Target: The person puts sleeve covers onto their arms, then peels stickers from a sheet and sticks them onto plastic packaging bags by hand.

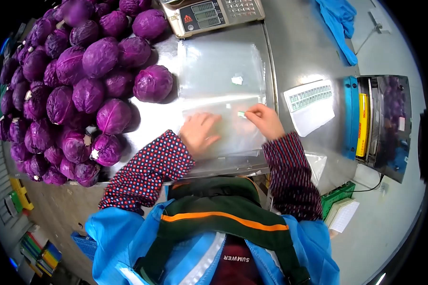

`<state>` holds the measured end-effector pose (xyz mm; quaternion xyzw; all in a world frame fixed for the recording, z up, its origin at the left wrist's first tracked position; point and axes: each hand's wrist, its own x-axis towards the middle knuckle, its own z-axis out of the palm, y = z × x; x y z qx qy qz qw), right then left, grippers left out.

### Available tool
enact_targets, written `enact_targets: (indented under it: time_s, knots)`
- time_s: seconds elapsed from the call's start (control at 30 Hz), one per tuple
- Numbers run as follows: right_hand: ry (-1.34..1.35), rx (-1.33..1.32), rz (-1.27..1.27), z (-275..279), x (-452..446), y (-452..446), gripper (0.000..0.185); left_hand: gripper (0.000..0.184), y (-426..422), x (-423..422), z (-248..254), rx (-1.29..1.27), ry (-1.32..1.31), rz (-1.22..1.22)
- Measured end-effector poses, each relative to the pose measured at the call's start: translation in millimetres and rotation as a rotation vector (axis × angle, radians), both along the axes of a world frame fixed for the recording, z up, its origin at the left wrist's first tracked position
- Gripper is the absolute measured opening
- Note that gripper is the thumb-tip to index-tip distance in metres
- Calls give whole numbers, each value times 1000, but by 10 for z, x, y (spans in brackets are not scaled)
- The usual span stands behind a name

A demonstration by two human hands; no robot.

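Note:
My left hand (198, 133) lies with its fingers spread on the lower part of a stack of clear plastic bags (209, 71). My right hand (265, 120) pinches a small white-and-green label sticker (241, 114) between thumb and fingers, over the bags and to the right of my left hand. A whitish label (237, 80) shows on the bags higher up. The sheet of label stickers (310, 102), printed in green rows on white backing, rests on the metal table to the right of my right hand.
Many red cabbages (100, 57) are heaped on the left of the metal table. A digital scale (209, 16) stands at the top, and blue cloth or gloves (340, 28) lie at the upper right. A blue-framed machine (351, 118) with a yellow strip is at the right, a green basket (335, 199) below.

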<state>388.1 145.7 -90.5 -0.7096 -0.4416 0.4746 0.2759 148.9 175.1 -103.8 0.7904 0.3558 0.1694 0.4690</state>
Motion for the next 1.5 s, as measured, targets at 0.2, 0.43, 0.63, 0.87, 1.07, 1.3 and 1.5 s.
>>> enact_targets:
  time_s: [0.2,0.43,0.63,0.87,1.07,1.3,1.5]
  knots:
    - [-379,3,138,-386,154,71,29,28,240,-347,-758,463,83,-351]
    - [394,180,-1011,42,596,-410,16,29,821,-105,90,-409,-479,848]
    - [-638,195,-216,-687,1,-1012,46,69,-285,-81,-121,524,335,17]
    - [-472,390,-525,-171,145,-1269,37,69,129,577,63,471,177,-191]
    - [1918,60,-1189,120,865,-1292,6,79,210,3006,-155,428,137,66]
    - [580,441,-1202,139,1378,-1573,29,37,-31,2505,167,-792,-392,-124]
    - [834,596,-795,574,1091,-1042,42,40,-19,1023,1012,-662,-147,-276]
